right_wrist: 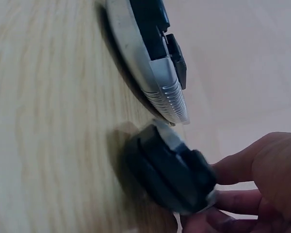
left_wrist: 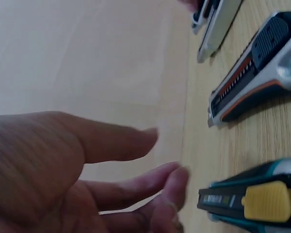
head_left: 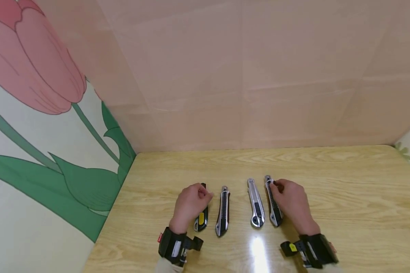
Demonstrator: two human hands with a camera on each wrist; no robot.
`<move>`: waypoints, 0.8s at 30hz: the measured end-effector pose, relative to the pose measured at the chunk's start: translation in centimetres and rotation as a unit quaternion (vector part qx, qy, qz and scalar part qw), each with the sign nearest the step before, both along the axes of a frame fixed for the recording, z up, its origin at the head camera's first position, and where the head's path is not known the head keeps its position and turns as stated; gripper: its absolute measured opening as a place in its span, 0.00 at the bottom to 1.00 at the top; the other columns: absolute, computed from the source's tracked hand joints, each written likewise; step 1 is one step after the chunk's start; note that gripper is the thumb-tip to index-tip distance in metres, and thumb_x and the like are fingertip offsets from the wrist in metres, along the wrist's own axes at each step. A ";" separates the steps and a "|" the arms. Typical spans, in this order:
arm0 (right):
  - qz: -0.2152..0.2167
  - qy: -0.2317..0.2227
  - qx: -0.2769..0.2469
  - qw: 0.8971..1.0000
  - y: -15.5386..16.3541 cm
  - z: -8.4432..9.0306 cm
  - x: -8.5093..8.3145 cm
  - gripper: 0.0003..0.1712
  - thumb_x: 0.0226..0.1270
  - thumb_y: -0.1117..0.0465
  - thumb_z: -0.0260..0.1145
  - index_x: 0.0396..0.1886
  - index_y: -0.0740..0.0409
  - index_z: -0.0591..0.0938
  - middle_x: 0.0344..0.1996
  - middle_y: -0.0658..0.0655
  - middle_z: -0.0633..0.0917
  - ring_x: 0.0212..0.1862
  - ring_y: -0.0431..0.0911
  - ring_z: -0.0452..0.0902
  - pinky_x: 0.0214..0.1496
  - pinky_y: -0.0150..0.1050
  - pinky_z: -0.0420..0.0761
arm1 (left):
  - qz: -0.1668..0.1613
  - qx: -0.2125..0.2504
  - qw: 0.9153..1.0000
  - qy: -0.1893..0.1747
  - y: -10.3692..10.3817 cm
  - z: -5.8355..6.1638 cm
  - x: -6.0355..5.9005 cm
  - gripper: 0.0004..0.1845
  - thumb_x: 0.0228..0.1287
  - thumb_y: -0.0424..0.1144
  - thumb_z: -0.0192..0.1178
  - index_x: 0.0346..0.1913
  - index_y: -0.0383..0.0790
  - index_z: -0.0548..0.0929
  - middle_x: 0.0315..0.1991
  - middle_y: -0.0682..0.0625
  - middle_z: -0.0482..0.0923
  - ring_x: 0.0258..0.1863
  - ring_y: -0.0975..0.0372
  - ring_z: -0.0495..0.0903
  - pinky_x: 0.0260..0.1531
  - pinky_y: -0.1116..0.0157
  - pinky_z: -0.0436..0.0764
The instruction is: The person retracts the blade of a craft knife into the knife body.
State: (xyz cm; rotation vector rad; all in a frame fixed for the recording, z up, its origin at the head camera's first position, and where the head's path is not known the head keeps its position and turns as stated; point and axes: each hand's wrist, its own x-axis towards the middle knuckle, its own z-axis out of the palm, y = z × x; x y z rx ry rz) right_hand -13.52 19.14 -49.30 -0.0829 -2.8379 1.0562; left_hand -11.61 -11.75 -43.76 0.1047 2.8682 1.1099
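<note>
Four-in-a-row is not counted here; several utility knives lie lengthwise on the wooden table. My left hand [head_left: 192,203] hovers over the leftmost one, a black utility knife with a yellow slider [head_left: 201,219], partly hiding it. In the left wrist view the thumb and fingers [left_wrist: 131,194] are apart, holding nothing. Beside it lies a silver-and-black utility knife [head_left: 223,212]. Right of centre is a silver utility knife [head_left: 256,204]. My right hand [head_left: 292,201] pinches the rightmost black-and-silver utility knife [head_left: 272,203] from its right side; this knife [right_wrist: 169,170] looks slightly blurred in the right wrist view.
The wood-grain table [head_left: 355,197] reaches back to a plain pinkish covering [head_left: 239,76]. A wall panel with a large tulip picture [head_left: 34,57] stands at the left. Light glares off the table [head_left: 258,252] near the front.
</note>
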 end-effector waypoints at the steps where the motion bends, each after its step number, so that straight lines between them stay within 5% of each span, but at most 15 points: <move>1: 0.001 0.008 0.005 1.000 0.0 0.0 0.0 0.17 0.75 0.58 0.65 0.48 0.70 0.85 0.34 0.62 0.86 0.28 0.48 0.76 0.25 0.38 0.74 | -0.008 -0.007 1.000 -0.006 0.3 0.1 0.2 0.12 0.68 0.46 0.69 0.36 0.41 0.84 0.25 0.54 0.78 0.22 0.62 0.75 0.21 0.65 0.74; 6: 0.006 0.040 0.019 0.999 0.0 -0.1 0.1 0.12 0.71 0.61 0.68 0.43 0.68 0.86 0.28 0.58 0.83 0.23 0.46 0.73 0.22 0.37 0.71 | -0.020 -0.052 0.998 -0.024 1.8 0.0 1.1 0.16 0.65 0.52 0.71 0.31 0.42 0.84 0.23 0.55 0.76 0.19 0.62 0.74 0.17 0.65 0.72; 15: 0.005 0.090 0.046 0.995 -1.7 1.4 0.7 0.10 0.68 0.60 0.69 0.45 0.61 0.87 0.33 0.59 0.84 0.24 0.45 0.73 0.18 0.37 0.70 | -0.034 -0.085 0.996 -0.018 3.0 -0.5 1.7 0.28 0.60 0.55 0.74 0.14 0.45 0.74 0.12 0.58 0.63 0.11 0.65 0.63 0.10 0.69 0.57; 24: 0.054 0.031 0.050 0.997 -3.7 1.5 1.1 0.12 0.67 0.57 0.72 0.47 0.58 0.87 0.31 0.52 0.84 0.22 0.41 0.73 0.18 0.37 0.72 | -0.047 -0.065 0.997 -0.004 4.9 -2.0 1.3 0.21 0.55 0.45 0.79 0.18 0.43 0.76 0.14 0.56 0.70 0.13 0.65 0.69 0.12 0.69 0.67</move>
